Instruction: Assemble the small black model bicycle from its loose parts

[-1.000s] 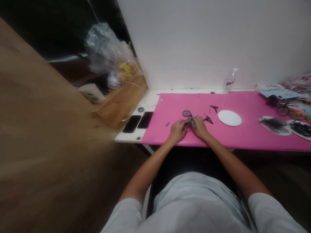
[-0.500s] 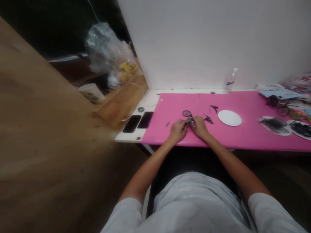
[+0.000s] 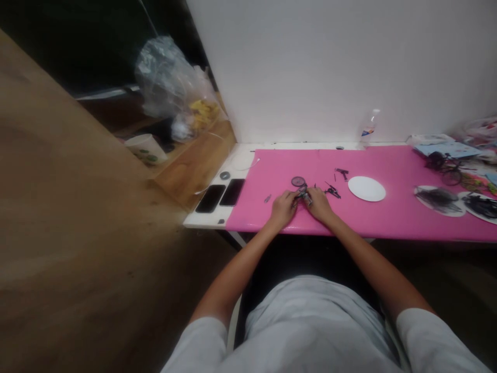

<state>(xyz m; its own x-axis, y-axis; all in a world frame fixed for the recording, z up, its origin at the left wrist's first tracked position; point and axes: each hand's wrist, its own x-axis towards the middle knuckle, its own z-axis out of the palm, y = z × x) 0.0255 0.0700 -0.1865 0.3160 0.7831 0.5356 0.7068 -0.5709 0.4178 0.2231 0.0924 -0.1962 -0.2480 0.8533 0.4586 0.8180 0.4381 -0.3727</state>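
Over the pink table cover (image 3: 279, 166), my left hand (image 3: 284, 208) and my right hand (image 3: 319, 203) are closed on a small dark and silvery model part (image 3: 302, 194). Fingers hide much of it, so its exact kind is unclear. Just beyond it lies a small spoked toy wheel (image 3: 298, 181). Several thin black plastic pieces (image 3: 333, 191) rest right of my right hand, with a black T-shaped piece (image 3: 342, 172) farther back. A tiny grey piece (image 3: 267, 198) lies left of my left hand.
A white plate (image 3: 367, 188) sits to the right; beyond it are plates with dark pieces (image 3: 439, 200) and a dark model bicycle (image 3: 450, 173). Two phones (image 3: 210, 199) lie at the left edge. A clear bottle (image 3: 370, 128) stands by the wall, plastic bags (image 3: 166, 77) back left.
Both hands stay at nearly the same spot with the small part between them. Only slight finger shifts show; the things on the table have not moved.
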